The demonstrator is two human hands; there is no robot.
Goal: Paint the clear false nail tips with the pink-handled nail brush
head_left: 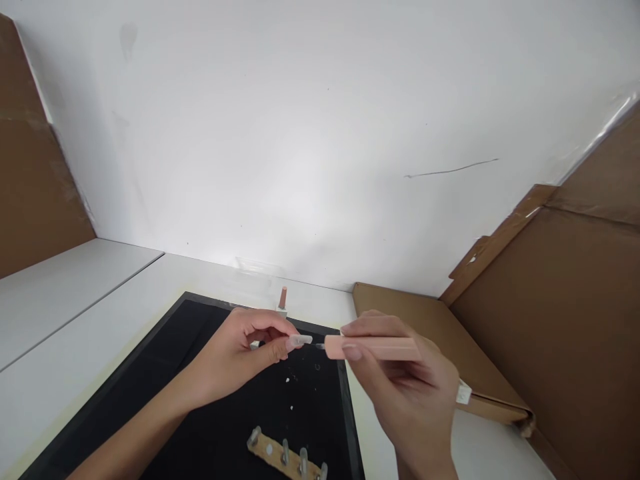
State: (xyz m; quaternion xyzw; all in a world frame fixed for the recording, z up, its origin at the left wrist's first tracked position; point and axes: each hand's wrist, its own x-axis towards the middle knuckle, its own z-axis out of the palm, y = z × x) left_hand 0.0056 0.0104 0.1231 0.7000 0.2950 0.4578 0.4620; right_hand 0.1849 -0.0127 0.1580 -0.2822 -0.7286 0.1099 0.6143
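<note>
A small translucent false nail (301, 340) is pinched between the thumb and forefinger of my left hand (250, 343), its free end pointing right. My right hand (400, 373) grips a pink pen-shaped nail drill (375, 348) with the thumb below and fingers above. The drill's thin grey bit (319, 346) points left at the tip of the nail; whether they touch I cannot tell. Below both hands, a wooden strip (270, 448) carries several upright translucent nails on small stands. One round spot on the strip has no nail on it.
A black mat (215, 427) with small white bits covers the white table (125, 293). Behind my left hand stands a small bottle with a pink cap (283, 298). A clear plastic tray (255, 270) lies by the white wall. A flat cardboard box (430, 320) lies at right.
</note>
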